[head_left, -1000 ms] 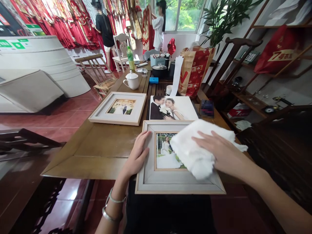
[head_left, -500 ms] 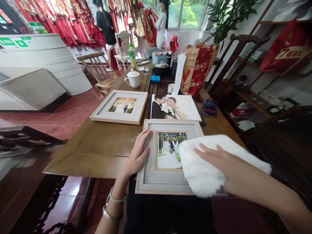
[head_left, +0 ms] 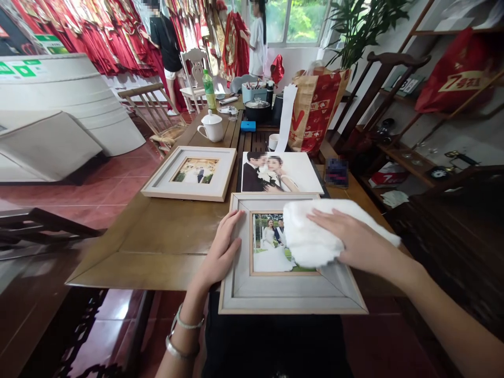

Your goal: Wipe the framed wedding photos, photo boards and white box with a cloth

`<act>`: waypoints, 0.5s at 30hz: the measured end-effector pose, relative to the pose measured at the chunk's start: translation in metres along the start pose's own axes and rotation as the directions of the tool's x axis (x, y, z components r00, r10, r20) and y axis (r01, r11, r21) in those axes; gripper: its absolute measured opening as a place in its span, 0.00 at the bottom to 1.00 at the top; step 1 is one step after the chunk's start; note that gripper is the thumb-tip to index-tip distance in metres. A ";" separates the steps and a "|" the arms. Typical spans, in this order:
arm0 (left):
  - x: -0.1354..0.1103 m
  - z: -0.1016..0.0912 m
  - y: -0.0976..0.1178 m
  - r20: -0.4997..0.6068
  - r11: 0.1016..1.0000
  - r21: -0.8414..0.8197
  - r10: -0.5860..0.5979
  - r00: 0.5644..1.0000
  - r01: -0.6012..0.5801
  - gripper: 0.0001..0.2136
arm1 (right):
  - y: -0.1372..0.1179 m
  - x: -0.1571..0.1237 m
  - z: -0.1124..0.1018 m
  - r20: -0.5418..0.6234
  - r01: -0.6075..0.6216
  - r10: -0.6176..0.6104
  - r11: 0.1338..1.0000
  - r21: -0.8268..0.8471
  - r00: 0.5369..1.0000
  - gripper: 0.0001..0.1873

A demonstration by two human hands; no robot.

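A pale wooden picture frame (head_left: 271, 291) holding a wedding photo lies at the near edge of the wooden table (head_left: 169, 241), partly overhanging it. My left hand (head_left: 220, 252) rests flat on the frame's left side, fingers stretched out. My right hand (head_left: 354, 239) presses a white cloth (head_left: 311, 236) onto the frame's upper right part, fingers spread flat on the cloth. The cloth covers the right part of the photo.
A second framed photo (head_left: 191, 172) and a frameless wedding print (head_left: 279, 172) lie further back. Behind them stand a white lidded cup (head_left: 211, 127), a blue box (head_left: 248, 126), a green bottle (head_left: 209, 90) and a red-and-brown bag (head_left: 315, 107). Two people stand by red garments at the back.
My right hand slid the cloth down to the frame's lower right, then back up to its upper right. The left hand stayed on the frame's left side.
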State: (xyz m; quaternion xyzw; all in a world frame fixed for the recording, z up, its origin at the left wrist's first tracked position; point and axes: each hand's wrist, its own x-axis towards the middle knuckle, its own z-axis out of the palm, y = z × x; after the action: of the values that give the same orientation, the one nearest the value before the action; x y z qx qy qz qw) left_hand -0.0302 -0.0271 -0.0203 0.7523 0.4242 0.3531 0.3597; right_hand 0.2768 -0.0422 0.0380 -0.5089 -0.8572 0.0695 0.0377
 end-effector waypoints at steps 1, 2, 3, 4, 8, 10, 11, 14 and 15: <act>0.000 0.000 0.000 0.001 1.000 -0.002 -0.001 1.000 0.001 0.23 | 0.007 0.014 0.001 -0.045 0.007 -0.008 1.000 -0.016 0.999 0.36; 0.000 0.000 0.000 0.002 1.000 -0.004 0.000 1.000 0.000 0.23 | 0.013 0.025 0.002 -0.079 0.020 -0.022 0.999 -0.025 0.997 0.36; 0.000 0.000 0.000 0.002 1.000 -0.005 0.002 1.000 -0.002 0.23 | 0.019 0.034 0.003 -0.106 0.028 -0.031 0.999 -0.031 0.994 0.37; 0.000 0.000 0.000 0.000 1.000 -0.005 0.006 1.000 -0.006 0.23 | 0.022 0.040 0.004 -0.118 0.034 -0.037 0.999 -0.033 0.992 0.38; -0.001 0.000 -0.002 -0.003 1.000 -0.005 0.014 1.000 -0.014 0.23 | 0.015 0.033 0.004 -0.018 0.003 -0.003 1.000 0.009 1.000 0.42; -0.001 0.000 -0.002 -0.004 1.000 -0.004 0.006 1.000 -0.006 0.23 | -0.001 0.013 0.002 0.085 -0.026 0.022 0.998 0.051 0.996 0.45; -0.001 0.000 -0.002 -0.005 1.000 -0.002 0.000 1.000 0.000 0.23 | -0.011 0.000 0.000 0.140 -0.024 0.012 0.996 0.081 0.990 0.45; 0.000 0.001 -0.002 -0.006 1.000 0.001 -0.005 1.000 0.005 0.23 | -0.041 -0.037 -0.003 0.259 0.053 -0.114 0.971 0.234 0.959 0.46; 0.000 0.001 -0.002 -0.007 1.000 0.001 -0.002 1.000 0.002 0.23 | -0.051 -0.046 -0.004 0.276 0.059 -0.138 0.959 0.276 0.951 0.45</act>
State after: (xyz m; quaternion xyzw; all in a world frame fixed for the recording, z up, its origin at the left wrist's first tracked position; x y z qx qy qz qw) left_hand -0.0304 -0.0268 -0.0221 0.7508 0.4265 0.3551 0.3583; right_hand 0.2553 -0.1059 0.0501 -0.4397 -0.8607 0.2559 -0.0183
